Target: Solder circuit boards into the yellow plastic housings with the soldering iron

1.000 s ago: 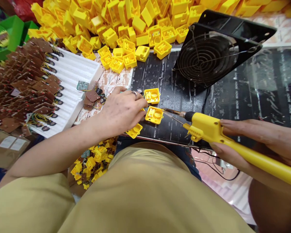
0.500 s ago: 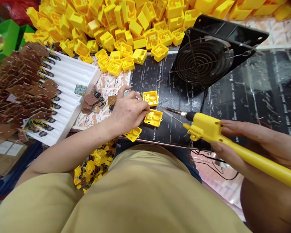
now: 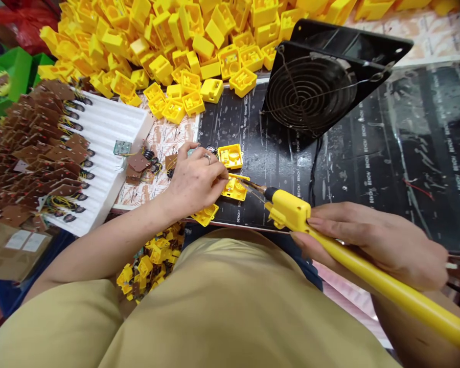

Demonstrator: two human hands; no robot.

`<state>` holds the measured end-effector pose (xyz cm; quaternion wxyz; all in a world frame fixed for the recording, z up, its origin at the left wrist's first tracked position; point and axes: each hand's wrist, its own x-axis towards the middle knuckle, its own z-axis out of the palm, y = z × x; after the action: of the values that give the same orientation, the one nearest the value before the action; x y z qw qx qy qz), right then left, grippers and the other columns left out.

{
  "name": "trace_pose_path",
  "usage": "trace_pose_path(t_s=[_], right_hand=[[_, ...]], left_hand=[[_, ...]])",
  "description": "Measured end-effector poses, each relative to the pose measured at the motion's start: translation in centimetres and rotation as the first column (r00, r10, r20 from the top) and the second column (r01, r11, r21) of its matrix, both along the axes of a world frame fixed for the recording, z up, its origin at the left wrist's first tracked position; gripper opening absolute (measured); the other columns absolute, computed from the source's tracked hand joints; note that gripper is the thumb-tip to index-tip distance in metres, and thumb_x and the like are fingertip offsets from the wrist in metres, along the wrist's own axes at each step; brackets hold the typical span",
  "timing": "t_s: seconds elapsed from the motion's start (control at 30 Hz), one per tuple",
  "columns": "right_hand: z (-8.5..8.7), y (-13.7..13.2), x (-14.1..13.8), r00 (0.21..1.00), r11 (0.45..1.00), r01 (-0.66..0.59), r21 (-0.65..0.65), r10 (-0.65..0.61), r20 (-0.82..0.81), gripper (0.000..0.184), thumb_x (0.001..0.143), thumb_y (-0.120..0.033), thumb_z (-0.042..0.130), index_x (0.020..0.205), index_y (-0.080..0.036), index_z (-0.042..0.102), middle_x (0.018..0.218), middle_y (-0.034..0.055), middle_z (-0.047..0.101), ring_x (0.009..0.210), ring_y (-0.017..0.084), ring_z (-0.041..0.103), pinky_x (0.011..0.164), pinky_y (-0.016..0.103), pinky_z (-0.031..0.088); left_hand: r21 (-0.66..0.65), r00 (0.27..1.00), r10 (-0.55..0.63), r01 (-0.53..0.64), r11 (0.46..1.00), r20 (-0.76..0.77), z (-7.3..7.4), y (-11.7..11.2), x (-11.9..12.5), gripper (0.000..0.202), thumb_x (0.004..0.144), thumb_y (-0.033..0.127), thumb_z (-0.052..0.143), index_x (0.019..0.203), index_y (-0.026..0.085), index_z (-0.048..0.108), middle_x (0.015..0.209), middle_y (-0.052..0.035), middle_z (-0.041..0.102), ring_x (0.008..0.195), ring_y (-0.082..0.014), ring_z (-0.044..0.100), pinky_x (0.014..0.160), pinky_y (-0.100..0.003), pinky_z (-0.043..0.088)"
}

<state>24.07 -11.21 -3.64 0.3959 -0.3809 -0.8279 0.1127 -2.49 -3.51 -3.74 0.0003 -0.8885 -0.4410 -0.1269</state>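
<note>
My right hand is wrapped around a yellow soldering iron with a thin feed tube beside its metal tip. That tip reaches the near yellow plastic case, by my left fingertips. My left hand is closed in a pinch at this case's left edge; what the fingers hold is hidden. Just beyond lies another open yellow case, its inner ribs facing up. A third yellow case part sits at the table's front edge, partly under my left wrist. Dark round parts and a green board show partly behind my left hand.
A black fan stands behind on the dark bench mat. Yellow cases are heaped along the back. On the left, a white foam tray carries brown circuit boards with wires. More yellow cases lie below the table edge.
My right hand has brought the soldering iron leftward, its tip now over the near case. My left hand stays pinched beside that case. The whole view has shifted slightly.
</note>
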Motion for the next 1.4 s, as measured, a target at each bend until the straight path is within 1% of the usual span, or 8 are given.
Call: trace_pose_path(t_s=[0.13,0.3,0.4,0.7,0.93,1.13,1.27,1.4], right_hand=[[0.7,0.3,-0.8,0.997,0.997,-0.053,0.050,0.051,0.052,0.010,0.090,-0.017,0.064,0.094,-0.023,0.057,0.078,0.0004,0.067,0.067,0.012,0.067,0.063,0.020,0.061],[1.8,1.0,-1.6,0.992,0.989,-0.100,0.111,0.091,0.086,0.019,0.082,-0.012,0.072,0.088,-0.025,0.060,0.073,-0.0031,0.067,0.063,0.013,0.067,0.063,0.023,0.062],[2.3,0.9,-1.3,0.988,0.991,-0.119,0.067,0.111,0.111,0.017,0.084,-0.012,0.071,0.088,-0.025,0.060,0.076,-0.0021,0.067,0.067,0.014,0.067,0.066,0.026,0.062],[1.5,0.7,0.2,0.992,0.999,-0.050,0.011,0.049,0.120,0.004,0.095,-0.026,0.059,0.092,-0.025,0.057,0.078,-0.0015,0.066,0.068,0.012,0.066,0.067,0.024,0.059],[1.9,1.5,-1.0,0.976,0.971,-0.188,0.150,0.167,0.140,0.020,0.080,-0.011,0.075,0.090,-0.017,0.058,0.076,0.0037,0.066,0.067,0.014,0.065,0.066,0.026,0.059],[1.7,0.7,0.4,0.994,1.000,-0.023,0.002,0.023,0.105,0.008,0.091,-0.023,0.065,0.097,-0.024,0.060,0.083,-0.0002,0.067,0.073,0.012,0.066,0.070,0.025,0.056],[1.2,0.9,0.6,0.998,0.999,-0.034,0.008,0.033,0.044,0.016,0.087,-0.022,0.070,0.100,-0.025,0.062,0.082,-0.0013,0.067,0.072,0.012,0.066,0.063,0.023,0.056],[0.6,0.8,1.7,0.999,1.000,0.008,0.014,-0.009,0.033,0.046,0.081,-0.026,0.077,0.124,-0.029,0.060,0.095,0.0003,0.070,0.075,0.015,0.068,0.053,0.025,0.054]], left_hand=[[-0.024,1.000,-0.006,0.006,1.000,-0.015,0.3,0.1,0.0,0.026,0.089,0.027,0.050,0.077,0.021,0.073,0.077,-0.0051,0.071,0.090,-0.0229,0.059,0.099,-0.051,0.037],[-0.026,0.999,-0.032,0.032,0.999,-0.017,0.4,0.3,0.0,0.024,0.087,0.026,0.053,0.077,0.022,0.074,0.078,-0.0052,0.071,0.091,-0.0239,0.058,0.099,-0.052,0.037],[-0.021,0.999,-0.042,0.042,0.999,-0.025,0.4,0.5,0.0,0.023,0.086,0.026,0.053,0.078,0.022,0.074,0.078,-0.0046,0.071,0.091,-0.0241,0.057,0.098,-0.050,0.038],[-0.041,0.998,-0.051,0.049,0.998,-0.037,0.3,0.7,0.0,0.027,0.085,0.024,0.049,0.075,0.021,0.073,0.076,-0.0053,0.070,0.093,-0.0254,0.057,0.096,-0.051,0.037],[-0.028,0.997,-0.054,0.053,0.998,-0.056,0.5,0.7,0.1,0.025,0.085,0.024,0.051,0.074,0.022,0.073,0.075,-0.0047,0.070,0.091,-0.0245,0.057,0.097,-0.050,0.038],[-0.018,0.995,-0.077,0.076,0.997,-0.063,0.3,0.9,-0.1,0.024,0.084,0.025,0.051,0.074,0.021,0.072,0.074,-0.0041,0.069,0.091,-0.0239,0.057,0.097,-0.049,0.039],[-0.027,0.995,-0.084,0.083,0.996,-0.047,-0.1,0.9,0.1,0.022,0.085,0.024,0.052,0.073,0.020,0.071,0.074,-0.0034,0.069,0.090,-0.0234,0.058,0.097,-0.049,0.040],[-0.084,0.998,-0.059,0.059,0.995,0.007,1.1,1.4,-0.3,0.017,0.085,0.030,0.056,0.085,0.020,0.071,0.087,-0.0043,0.071,0.096,-0.0244,0.060,0.096,-0.047,0.043]])
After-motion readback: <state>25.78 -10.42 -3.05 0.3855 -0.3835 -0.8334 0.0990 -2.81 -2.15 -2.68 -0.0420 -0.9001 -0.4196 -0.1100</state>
